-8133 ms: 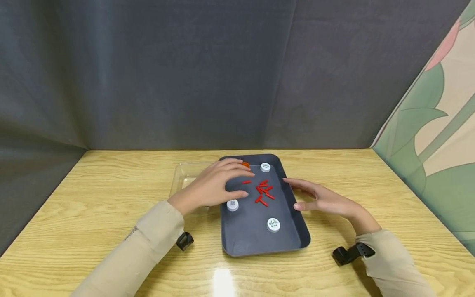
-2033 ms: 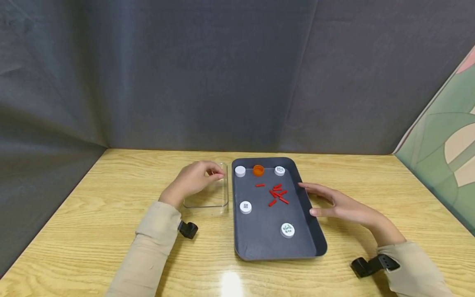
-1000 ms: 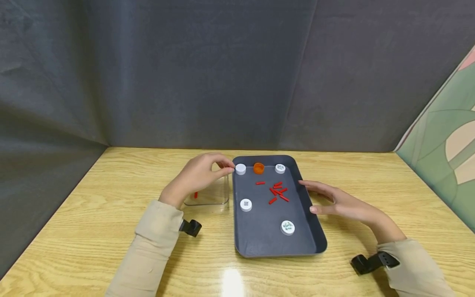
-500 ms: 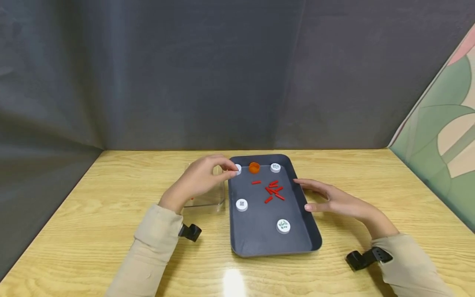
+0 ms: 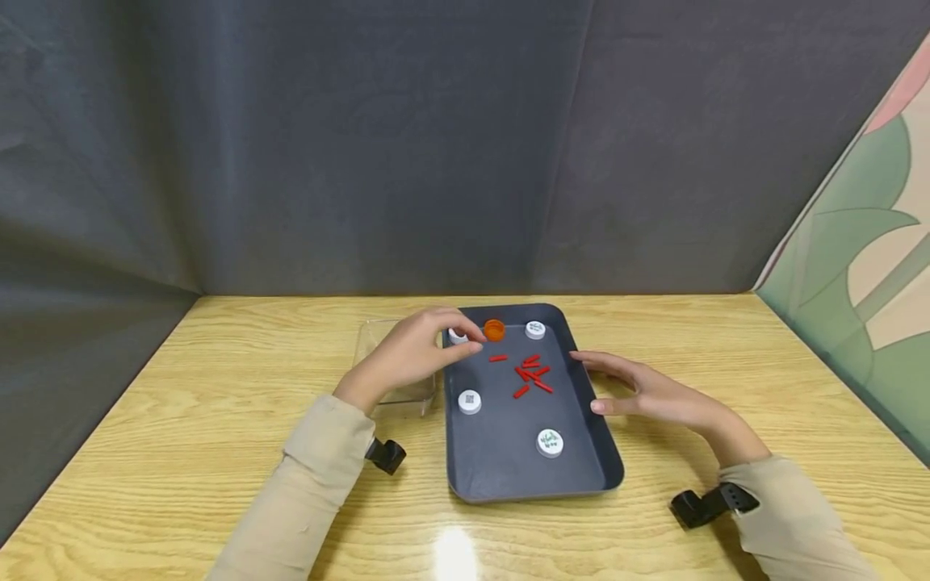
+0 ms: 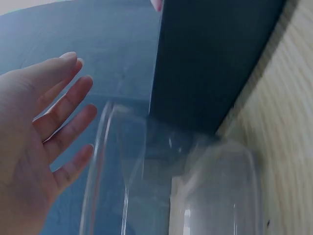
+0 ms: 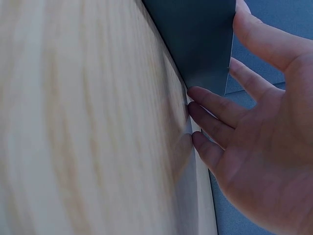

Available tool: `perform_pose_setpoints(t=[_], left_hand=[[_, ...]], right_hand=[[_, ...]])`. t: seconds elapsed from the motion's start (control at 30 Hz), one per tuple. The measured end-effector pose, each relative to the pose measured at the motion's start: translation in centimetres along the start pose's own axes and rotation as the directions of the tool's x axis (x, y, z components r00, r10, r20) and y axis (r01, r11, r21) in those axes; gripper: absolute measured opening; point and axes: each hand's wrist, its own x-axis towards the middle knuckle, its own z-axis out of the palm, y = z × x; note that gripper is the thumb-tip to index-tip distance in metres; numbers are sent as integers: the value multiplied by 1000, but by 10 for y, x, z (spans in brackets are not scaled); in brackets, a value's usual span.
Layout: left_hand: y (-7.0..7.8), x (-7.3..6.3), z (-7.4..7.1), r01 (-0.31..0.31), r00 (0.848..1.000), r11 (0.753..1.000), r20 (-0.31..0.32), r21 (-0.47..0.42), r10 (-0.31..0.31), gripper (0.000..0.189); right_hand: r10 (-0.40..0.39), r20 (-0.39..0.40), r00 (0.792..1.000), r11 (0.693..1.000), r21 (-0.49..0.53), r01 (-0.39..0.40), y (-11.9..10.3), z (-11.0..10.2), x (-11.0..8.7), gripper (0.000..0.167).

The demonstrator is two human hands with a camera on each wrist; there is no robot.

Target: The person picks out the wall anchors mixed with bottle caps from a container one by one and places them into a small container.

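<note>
My left hand [image 5: 417, 351] hovers over the back left of the dark grey tray [image 5: 501, 478], thumb and index finger apart. In the left wrist view its fingers are loosely bent with nothing between them, above a clear plastic box [image 6: 225, 191]. Just right of its fingertips lies a lone red stick [image 5: 497, 357], and beyond it a loose cluster of short red sticks [image 5: 534, 375]. My right hand [image 5: 654, 395] rests against the tray's right side, fingers extended; the right wrist view shows fingertips along the tray wall [image 7: 195, 44].
An orange cap [image 5: 494, 330] sits at the tray's back. White round caps stand at the back right [image 5: 535, 329], left side [image 5: 469, 402] and front [image 5: 550, 442]; another white cap [image 5: 458, 335] is partly behind my left hand. A grey curtain [image 5: 392, 161] closes off the table's back.
Over several seconds my left hand went from the tray to the clear box, where a red stick showed, then back right over the tray. The cluster has one fewer stick. The right hand stayed.
</note>
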Motion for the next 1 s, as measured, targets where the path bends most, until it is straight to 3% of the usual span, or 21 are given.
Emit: perform_pose_setpoints(t=[0.2,0.5,1.0], left_hand=[[7,7,11,-33,999,999,43,-17,34,15],[11,19,24,-58,991,998,118,27,54,18],[8,35,44,-95,954,995,290,40,80,18]], right_hand=[[2,0,1000,1000,-3,-2,2,0,2,73],[5,4,1000,1000,-5,-5,3,-1,3,72],[-4,-3,1000,1000,-14,4,1,0,3,72]])
